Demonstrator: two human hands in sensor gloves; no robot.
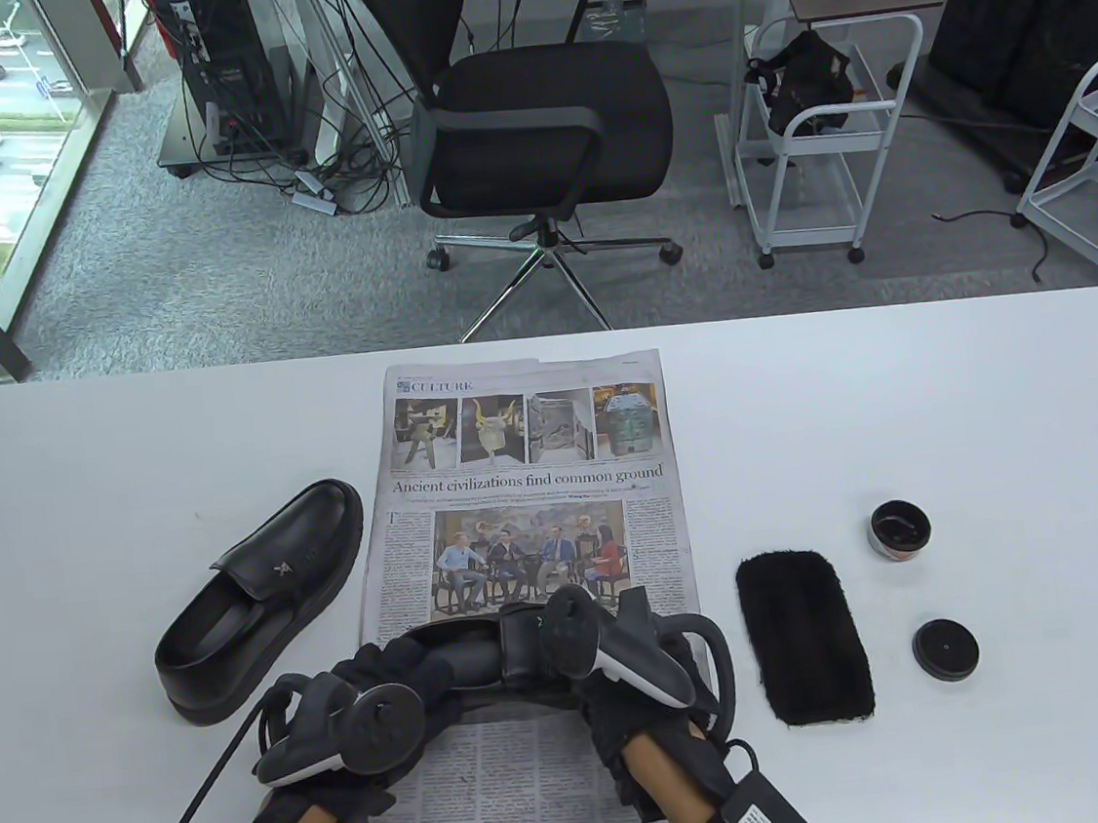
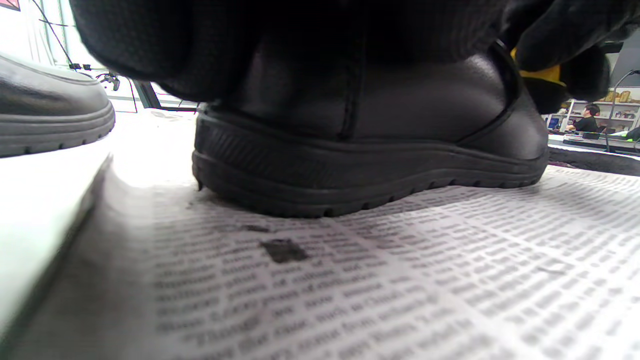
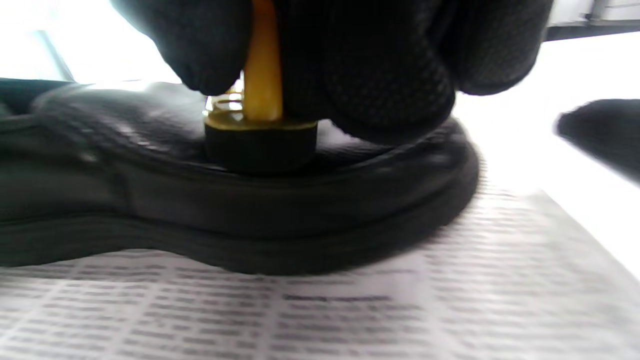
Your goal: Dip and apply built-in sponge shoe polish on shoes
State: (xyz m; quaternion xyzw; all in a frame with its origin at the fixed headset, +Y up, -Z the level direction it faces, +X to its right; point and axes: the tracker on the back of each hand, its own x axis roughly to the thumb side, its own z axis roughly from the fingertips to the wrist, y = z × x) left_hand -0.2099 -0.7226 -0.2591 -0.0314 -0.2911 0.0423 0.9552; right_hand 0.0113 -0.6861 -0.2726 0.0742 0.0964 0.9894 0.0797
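On the worktop (image 1: pixel 949 389), a newspaper (image 1: pixel 528 492) carries the black shoe (image 3: pixel 150 190). The left hand (image 1: pixel 347 727) grips its heel; the right hand (image 1: pixel 625 668) pinches the yellow-handled sponge applicator (image 3: pixel 260 135), pressed on the toe.

A black leather slip-on shoe (image 3: pixel 150 165) is laid on newspaper; a yellow-handled black sponge applicator (image 3: pixel 260 140) is pressed against its toe.

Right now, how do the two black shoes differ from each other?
The shoe on the newspaper is being handled: the left hand holds its heel end, and the right hand presses a yellow-handled sponge applicator onto its upper. The other shoe sits untouched on the bare white table, left of the newspaper. Both look like the same black slip-on with thick ridged soles.
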